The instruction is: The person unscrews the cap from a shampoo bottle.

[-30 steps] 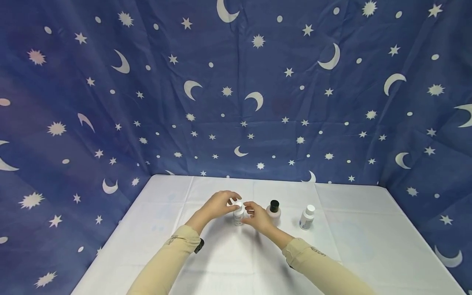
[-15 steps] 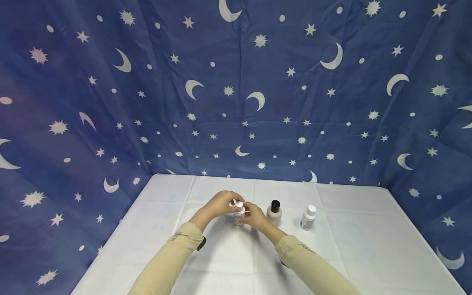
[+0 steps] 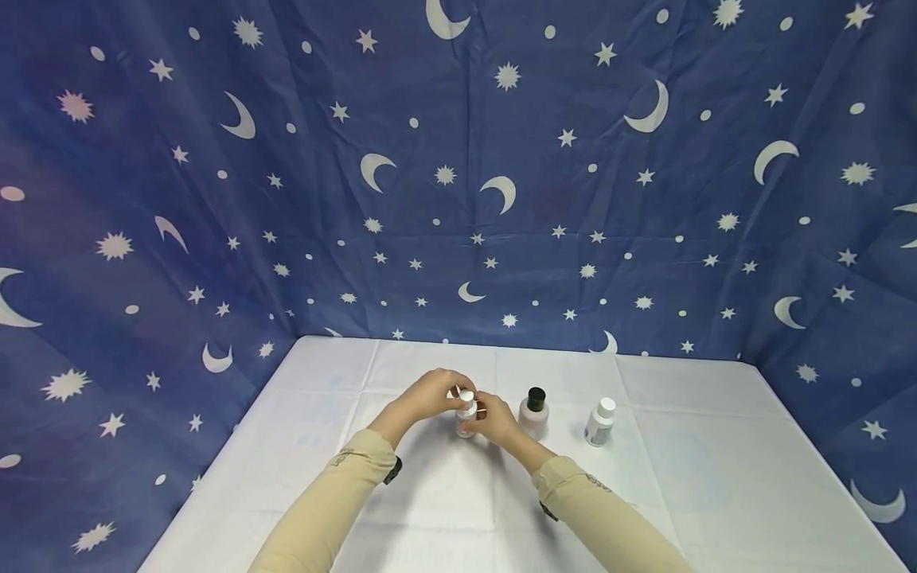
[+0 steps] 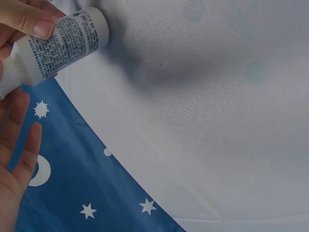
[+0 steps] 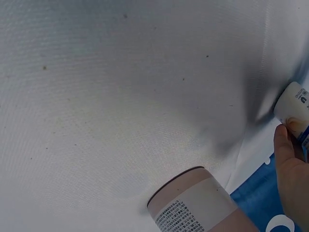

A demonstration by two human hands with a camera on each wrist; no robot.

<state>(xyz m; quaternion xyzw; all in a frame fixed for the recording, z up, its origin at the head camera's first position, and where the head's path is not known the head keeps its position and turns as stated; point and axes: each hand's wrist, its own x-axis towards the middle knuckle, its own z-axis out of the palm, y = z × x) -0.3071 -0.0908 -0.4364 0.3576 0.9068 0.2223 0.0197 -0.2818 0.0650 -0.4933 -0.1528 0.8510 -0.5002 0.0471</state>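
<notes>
Grips the white bottle (image 3: 467, 413), upright on the bench (image 3: 430, 509), by its body in the right hand (image 3: 496, 418), and pinches its cap (image 3: 467, 395) with thumb and fingers of the left hand (image 3: 433, 394). Has a pink bottle (image 3: 533, 418) beside the right wrist and another white bottle (image 3: 599, 422) farther right.

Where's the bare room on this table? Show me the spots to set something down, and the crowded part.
The white table is bare right of the far-right white bottle, left of the left hand, and between the left sleeve and right sleeve. The middle is crowded: both hands grip the held white bottle, with the pinkish bottle beside the right hand.
</notes>
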